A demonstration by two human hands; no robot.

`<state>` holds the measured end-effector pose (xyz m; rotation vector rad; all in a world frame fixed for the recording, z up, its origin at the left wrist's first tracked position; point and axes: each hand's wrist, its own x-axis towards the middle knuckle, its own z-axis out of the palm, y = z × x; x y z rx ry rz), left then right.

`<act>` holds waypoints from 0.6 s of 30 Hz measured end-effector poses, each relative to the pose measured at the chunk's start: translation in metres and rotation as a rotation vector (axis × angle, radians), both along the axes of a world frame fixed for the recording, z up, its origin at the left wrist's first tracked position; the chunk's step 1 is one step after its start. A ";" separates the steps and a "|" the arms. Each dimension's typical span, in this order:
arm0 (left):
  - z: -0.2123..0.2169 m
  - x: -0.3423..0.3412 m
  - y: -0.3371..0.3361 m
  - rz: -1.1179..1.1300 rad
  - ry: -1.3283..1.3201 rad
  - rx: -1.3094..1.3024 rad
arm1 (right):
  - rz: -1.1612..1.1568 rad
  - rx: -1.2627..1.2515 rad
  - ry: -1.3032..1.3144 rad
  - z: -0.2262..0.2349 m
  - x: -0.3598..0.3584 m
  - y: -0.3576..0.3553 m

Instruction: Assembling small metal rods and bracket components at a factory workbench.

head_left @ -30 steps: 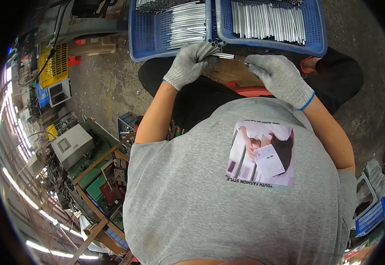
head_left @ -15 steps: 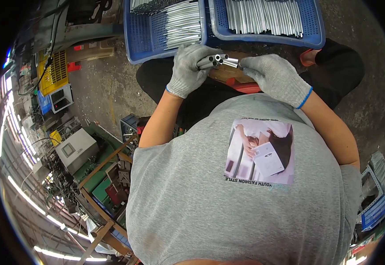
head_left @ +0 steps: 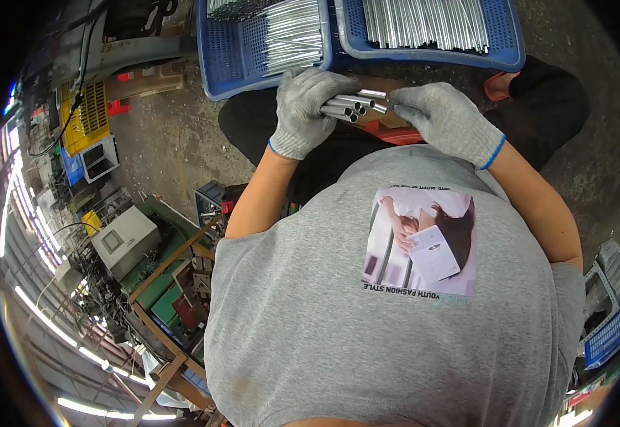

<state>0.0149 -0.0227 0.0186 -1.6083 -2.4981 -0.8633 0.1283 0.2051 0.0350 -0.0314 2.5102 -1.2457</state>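
Two gloved hands meet just above the person's lap, near the far edge of the scene. The left hand point(head_left: 308, 108), in a grey knit glove with a blue cuff edge, is curled around a small bundle of short metal tubes point(head_left: 353, 105); about five open tube ends show, pointing right. The right hand point(head_left: 447, 119), in a matching glove, has its fingers drawn narrow, fingertips touching the right end of the bundle; whether it grips a tube or only steadies it cannot be told.

Beyond the hands stand two blue perforated plastic crates, side by side and touching. The left crate point(head_left: 228, 53) holds a heap of silvery tubes in its right half, too many to count. The right crate point(head_left: 502, 50) is filled with a dense row of the same tubes lying far to near.

The person wears a grey T-shirt point(head_left: 324, 341) with one rectangular photo print on the chest, pale pink and white, with a line of dark lettering under it.

To the left on the concrete floor stands one yellow slatted crate point(head_left: 86, 117), and nearer, one grey box-shaped machine housing point(head_left: 125, 242). At the right edge, one small blue perforated basket point(head_left: 609, 334) lies near.
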 end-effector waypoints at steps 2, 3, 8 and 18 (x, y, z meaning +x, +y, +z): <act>0.001 0.000 0.000 -0.005 0.007 0.004 | 0.012 -0.005 -0.004 0.003 -0.001 0.000; 0.002 0.000 0.000 -0.010 0.014 0.009 | 0.008 -0.011 -0.001 0.007 -0.003 0.003; 0.009 0.000 0.001 -0.021 0.016 -0.005 | -0.002 -0.045 0.091 0.002 -0.009 0.014; 0.001 0.000 -0.004 0.004 0.030 0.042 | 0.049 -0.100 0.028 -0.002 -0.002 0.000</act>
